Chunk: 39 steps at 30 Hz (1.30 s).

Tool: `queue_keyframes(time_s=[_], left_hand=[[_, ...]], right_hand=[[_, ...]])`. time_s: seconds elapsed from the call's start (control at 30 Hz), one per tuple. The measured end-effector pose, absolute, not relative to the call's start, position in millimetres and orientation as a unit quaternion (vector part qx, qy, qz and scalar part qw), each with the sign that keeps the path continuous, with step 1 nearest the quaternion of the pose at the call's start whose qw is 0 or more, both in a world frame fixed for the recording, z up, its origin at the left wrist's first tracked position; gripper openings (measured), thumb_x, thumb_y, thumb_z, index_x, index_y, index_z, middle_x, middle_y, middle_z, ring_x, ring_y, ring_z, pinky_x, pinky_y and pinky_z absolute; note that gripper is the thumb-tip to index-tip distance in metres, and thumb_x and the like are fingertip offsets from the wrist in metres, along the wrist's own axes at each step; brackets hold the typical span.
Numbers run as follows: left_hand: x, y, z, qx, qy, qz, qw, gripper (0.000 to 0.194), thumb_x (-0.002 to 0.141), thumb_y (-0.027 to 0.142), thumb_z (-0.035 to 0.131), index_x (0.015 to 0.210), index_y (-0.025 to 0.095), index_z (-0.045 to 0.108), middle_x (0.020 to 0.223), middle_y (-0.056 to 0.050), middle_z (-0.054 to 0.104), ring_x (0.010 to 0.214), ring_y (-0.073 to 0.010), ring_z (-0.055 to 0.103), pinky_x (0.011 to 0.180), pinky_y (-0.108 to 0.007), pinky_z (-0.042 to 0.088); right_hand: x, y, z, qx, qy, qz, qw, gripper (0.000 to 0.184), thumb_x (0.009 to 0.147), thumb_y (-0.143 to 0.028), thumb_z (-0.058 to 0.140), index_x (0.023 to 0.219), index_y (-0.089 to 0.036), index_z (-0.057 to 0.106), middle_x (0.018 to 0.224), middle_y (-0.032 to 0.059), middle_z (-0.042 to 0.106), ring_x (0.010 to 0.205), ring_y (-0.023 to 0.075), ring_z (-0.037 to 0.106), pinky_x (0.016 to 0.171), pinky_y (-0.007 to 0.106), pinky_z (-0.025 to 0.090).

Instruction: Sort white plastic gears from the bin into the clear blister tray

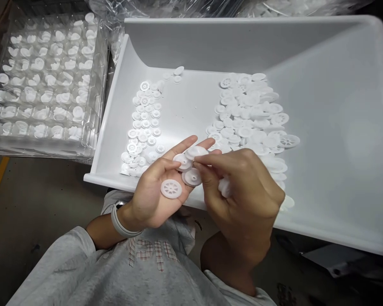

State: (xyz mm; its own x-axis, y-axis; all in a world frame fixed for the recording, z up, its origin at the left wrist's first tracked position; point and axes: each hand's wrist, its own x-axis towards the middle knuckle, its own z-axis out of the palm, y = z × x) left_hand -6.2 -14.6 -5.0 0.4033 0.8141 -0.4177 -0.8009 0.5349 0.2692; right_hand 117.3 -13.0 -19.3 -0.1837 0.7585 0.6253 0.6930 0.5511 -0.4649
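Observation:
My left hand [158, 189] lies palm up over the near edge of a white tray [338, 140]. Several white plastic gear wheels [171, 188] rest on its palm and fingers. My right hand [242, 191] is curled, its fingertips pinching at the wheels on the left fingers, and more white pieces show under its palm. In the tray lie a row of small white gears [143, 123] on the left and a heap of larger white wheels [252, 114] on the right.
A stack of clear blister trays [44, 80] filled with white parts stands to the left. Clear plastic bags [185, 8] lie behind the white tray. A grey floor is below, and a pale band is on my left wrist [121, 223].

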Motion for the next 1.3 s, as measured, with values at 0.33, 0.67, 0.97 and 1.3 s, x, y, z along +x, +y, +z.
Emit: queue_keyframes(time_s=[0.33, 0.67, 0.97, 1.3], left_hand=[[-4, -14, -3, 0.018, 0.253, 0.483, 0.838, 0.053, 0.085, 0.015, 0.044, 0.137, 0.012, 0.048, 0.144, -0.009, 0.053, 0.142, -0.0236, 0.039, 0.123, -0.037, 0.03], [-7, -13, -1, -0.006, 0.27, 0.486, 0.831, 0.052, 0.093, 0.024, 0.034, 0.143, 0.015, 0.04, 0.148, -0.008, 0.049, 0.136, -0.0217, 0.048, 0.119, -0.036, 0.034], [-7, -13, -2, -0.008, 0.269, 0.485, 0.832, 0.051, 0.093, 0.025, 0.033, 0.143, 0.017, 0.04, 0.148, -0.006, 0.049, 0.136, -0.0194, 0.048, 0.116, -0.032, 0.037], [-8, -13, -3, -0.01, 0.244, 0.473, 0.847, 0.049, 0.09, 0.026, 0.041, 0.138, 0.017, 0.045, 0.146, -0.007, 0.052, 0.138, -0.023, 0.046, 0.119, -0.035, 0.032]], right_hand=[[120, -20, -21, -0.494, -0.743, 0.112, 0.437, 0.023, 0.085, -0.003, 0.061, 0.095, -0.023, 0.06, 0.079, 0.0005, 0.06, 0.069, 0.0118, 0.053, 0.06, 0.028, 0.044], [111, -44, -12, -0.483, -0.749, 0.163, 0.423, 0.021, 0.078, -0.002, 0.071, 0.092, -0.015, 0.062, 0.075, -0.0007, 0.056, 0.067, 0.0076, 0.051, 0.058, 0.023, 0.042], [103, -46, -8, -0.5, -0.731, 0.202, 0.417, 0.016, 0.08, -0.008, 0.072, 0.09, -0.017, 0.064, 0.07, -0.0023, 0.053, 0.06, 0.0067, 0.048, 0.052, 0.022, 0.039], [124, -27, -13, -0.496, -0.725, 0.034, 0.477, 0.034, 0.073, 0.001, 0.073, 0.093, -0.025, 0.065, 0.07, -0.0018, 0.055, 0.061, 0.0117, 0.048, 0.054, 0.03, 0.037]])
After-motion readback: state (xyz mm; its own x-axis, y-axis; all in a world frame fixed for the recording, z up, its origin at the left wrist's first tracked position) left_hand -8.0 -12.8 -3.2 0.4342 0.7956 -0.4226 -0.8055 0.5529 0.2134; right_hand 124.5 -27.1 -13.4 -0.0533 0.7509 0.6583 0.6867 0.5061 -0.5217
